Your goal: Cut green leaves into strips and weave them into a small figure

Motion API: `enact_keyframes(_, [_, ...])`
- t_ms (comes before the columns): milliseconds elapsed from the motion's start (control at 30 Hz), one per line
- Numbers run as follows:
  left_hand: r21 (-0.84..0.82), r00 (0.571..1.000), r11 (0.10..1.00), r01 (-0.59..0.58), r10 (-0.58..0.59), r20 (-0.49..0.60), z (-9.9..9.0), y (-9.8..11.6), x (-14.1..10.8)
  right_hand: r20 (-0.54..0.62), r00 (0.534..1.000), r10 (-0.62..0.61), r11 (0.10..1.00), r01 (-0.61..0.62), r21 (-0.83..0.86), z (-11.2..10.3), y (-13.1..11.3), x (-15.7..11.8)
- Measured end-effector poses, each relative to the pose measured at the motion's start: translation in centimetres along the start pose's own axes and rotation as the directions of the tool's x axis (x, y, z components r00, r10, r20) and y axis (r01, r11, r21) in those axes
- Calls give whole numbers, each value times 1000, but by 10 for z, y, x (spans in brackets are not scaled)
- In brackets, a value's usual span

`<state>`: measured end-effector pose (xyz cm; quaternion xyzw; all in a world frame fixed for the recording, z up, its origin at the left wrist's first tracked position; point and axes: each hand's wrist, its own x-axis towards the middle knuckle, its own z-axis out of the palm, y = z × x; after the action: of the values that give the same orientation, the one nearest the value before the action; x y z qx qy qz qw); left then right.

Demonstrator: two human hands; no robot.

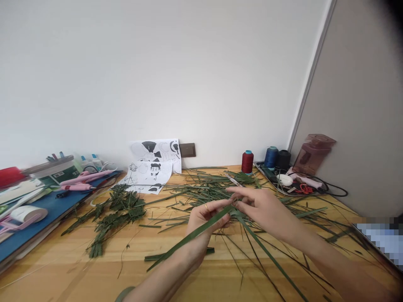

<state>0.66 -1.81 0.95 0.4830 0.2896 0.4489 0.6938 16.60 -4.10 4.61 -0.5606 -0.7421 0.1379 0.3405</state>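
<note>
Long green leaf strips meet between my two hands above the wooden table. My left hand, with a ring on one finger, pinches the strips near their meeting point. One strip slants down to the left across my left wrist, another runs down to the right under my right arm. My right hand has its thumb and fingers closed on the strips at the same point, with the index finger stretched over the top. Behind both hands lies a loose pile of thin green blades.
Leafy sprigs lie at the left, beside printed sheets. A blue board holds pink glue guns and a tape roll. Thread spools and a tray stand at the back right. A blurred screen is at the right edge.
</note>
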Motion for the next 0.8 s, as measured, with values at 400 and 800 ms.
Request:
enact_keyframes(400, [10,965,989,-150,149,-215,-12,0,12,273,939,211,849,-315,425,9,-18,-5])
enact_keyframes(800, [-10,949,981,-194,184,-256,-19,6,16,397,917,51,923,-195,333,25,1,-4])
